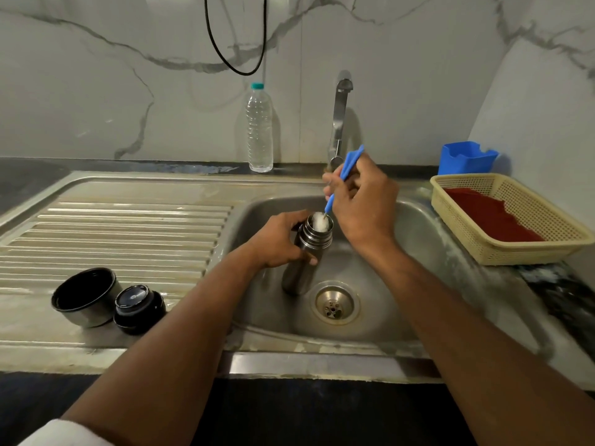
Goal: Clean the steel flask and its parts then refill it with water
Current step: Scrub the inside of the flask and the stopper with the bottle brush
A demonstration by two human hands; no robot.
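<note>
The steel flask [304, 252] is held standing, slightly tilted, inside the sink basin [412, 226], its base near the drain [335, 303] and its open mouth turned up and a little toward the tap [339, 120]. It is gripped around the upper body, just below the threaded neck, by the left hand [280, 239]; the fingers are curled round the far side and the thumb is seen pressed on the near side, so the mouth is left free above the grip. A bottle brush [341, 178] with a blue handle is pinched in the right hand [360, 201], fingers closed on the handle, and its white bristle head is set in the flask's mouth, partly showing above the rim.

The flask is judged rigid and sturdy, with a smooth polished wall that is likely slippery when wet or soapy; a full wrap around the body, as is shown, is judged safer than a fingertip hold. Its weight cannot be told, since any water inside is hidden. The ridged neck is judged the better stop against sliding.

The cup lid [85, 296] and the black stopper [138, 309] are seen on the ribbed drainboard [128, 226], side by side, well apart from both hands. A clear water bottle [259, 130] stands by the wall
</note>
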